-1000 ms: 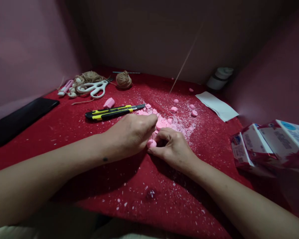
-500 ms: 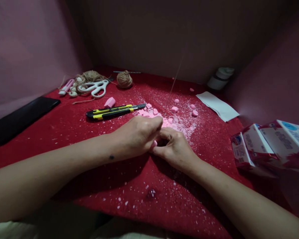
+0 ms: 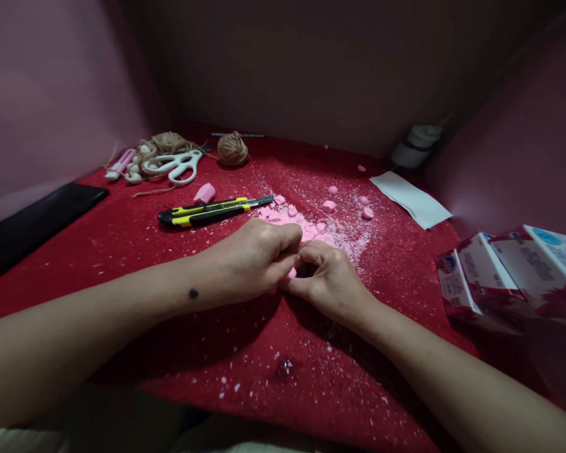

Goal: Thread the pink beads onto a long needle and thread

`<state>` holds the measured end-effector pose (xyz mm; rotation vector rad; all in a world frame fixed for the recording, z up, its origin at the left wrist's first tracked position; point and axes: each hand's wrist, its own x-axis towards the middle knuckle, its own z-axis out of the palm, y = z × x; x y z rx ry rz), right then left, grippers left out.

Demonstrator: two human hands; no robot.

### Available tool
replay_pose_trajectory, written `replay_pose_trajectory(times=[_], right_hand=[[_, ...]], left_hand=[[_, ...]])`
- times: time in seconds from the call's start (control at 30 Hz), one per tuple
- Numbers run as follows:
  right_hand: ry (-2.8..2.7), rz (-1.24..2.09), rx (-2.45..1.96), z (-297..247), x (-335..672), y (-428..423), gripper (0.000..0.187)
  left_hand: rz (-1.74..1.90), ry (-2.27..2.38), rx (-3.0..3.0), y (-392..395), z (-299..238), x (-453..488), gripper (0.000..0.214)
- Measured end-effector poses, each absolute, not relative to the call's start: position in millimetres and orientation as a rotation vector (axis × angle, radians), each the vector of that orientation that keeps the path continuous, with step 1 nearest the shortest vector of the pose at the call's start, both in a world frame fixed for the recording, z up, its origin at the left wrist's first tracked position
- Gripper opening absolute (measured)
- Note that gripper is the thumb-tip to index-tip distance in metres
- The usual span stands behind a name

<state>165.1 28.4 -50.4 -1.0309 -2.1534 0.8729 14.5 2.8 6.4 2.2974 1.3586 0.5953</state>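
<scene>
My left hand (image 3: 252,258) and my right hand (image 3: 327,280) meet over the red cloth (image 3: 122,245), both with fingers closed. Between their fingertips sits a small pink piece (image 3: 292,273), pinched from both sides and mostly hidden. Just beyond the hands lies a heap of pink chunks and crumbs (image 3: 306,229). A few rounded pink pieces (image 3: 329,206) lie farther back among the pale dust.
A yellow-and-black utility knife (image 3: 207,211) lies left of the heap, with a pink block (image 3: 204,193) behind it. White scissors (image 3: 174,166), twine and a twine ball (image 3: 232,148) sit at the back left. A black flat object (image 3: 33,223), white paper (image 3: 410,199) and cartons (image 3: 504,274) border the cloth.
The thin strand that rose above the table is no longer seen. My hands have closed more tightly on the pink piece, hiding more of it.
</scene>
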Motion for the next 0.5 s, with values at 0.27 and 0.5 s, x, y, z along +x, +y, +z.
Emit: replay_pose_trajectory(times=[0.27,0.5], right_hand=[[-2.166,0.860,-1.039,-48.6,165.8,27.5,0.018],[-2.188,0.891,-1.052,-47.4,165.3,27.9,0.006]], left_hand=[[0.448,1.455,2.199,-0.3,15.2,13.0,0.018],[0.579,1.405,2.276,3.6,4.9,18.1,0.013]])
